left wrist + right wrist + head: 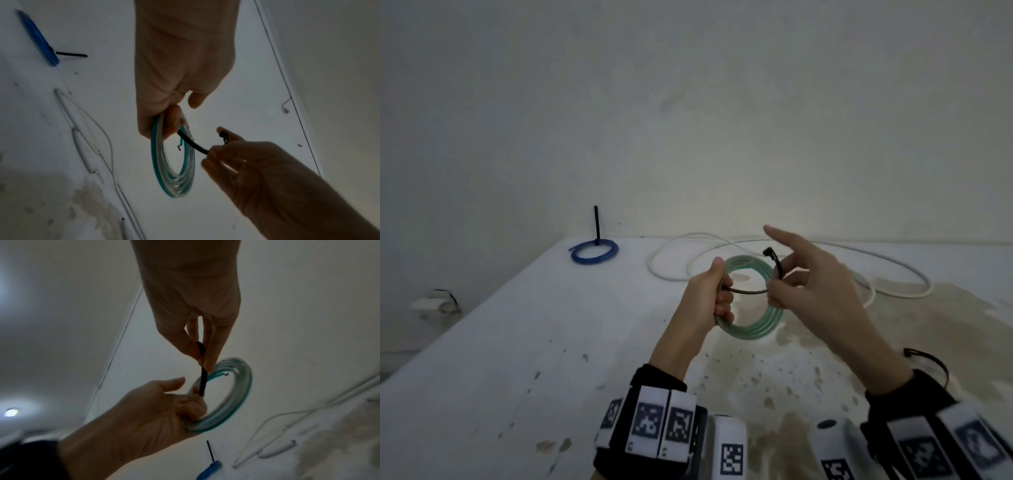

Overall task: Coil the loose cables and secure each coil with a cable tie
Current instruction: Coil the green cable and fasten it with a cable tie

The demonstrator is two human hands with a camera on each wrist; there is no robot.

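My left hand (717,294) grips the left side of a pale green cable coil (756,330), held upright above the table (551,342). A black cable tie (748,292) runs across the coil's opening from my left fingers to my right hand (779,289), which pinches it; its head (768,253) sticks up by the coil's right side. My right index finger points outward. The left wrist view shows the coil (174,178) and the tie (193,143). The right wrist view shows the coil (232,402) and the tie (203,382) pinched between thumb and finger.
A blue coil (593,251) with a black tie tail standing upright lies at the table's far left. A loose white cable (859,274) sprawls across the back. More black ties (928,359) lie at the right. The table's surface is stained near me.
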